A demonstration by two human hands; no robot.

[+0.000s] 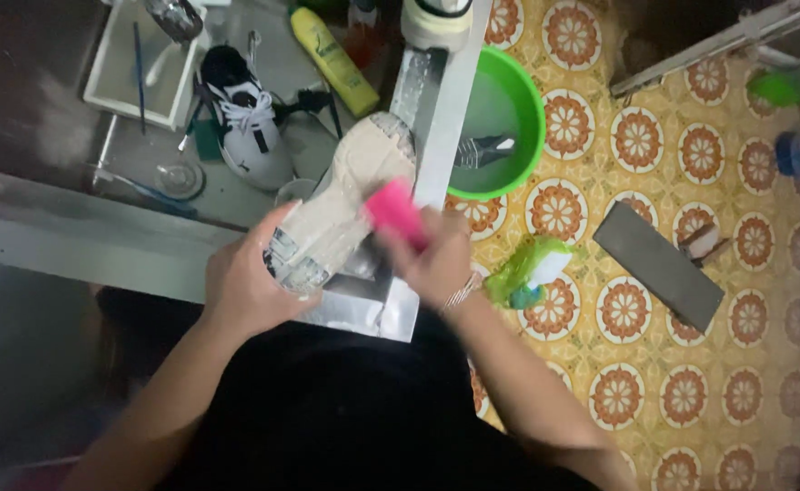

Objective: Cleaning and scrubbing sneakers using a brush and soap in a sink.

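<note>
Green basin (525, 100) of water sits far right on the tiled floor. Your left hand (245, 282) grips the upturned shoe (341, 205) at table edge; right hand (436, 259) clamps a pink sponge (395, 211) on its sole. Sole looks still grimy; second sneaker (250, 123) waits far left.
</note>
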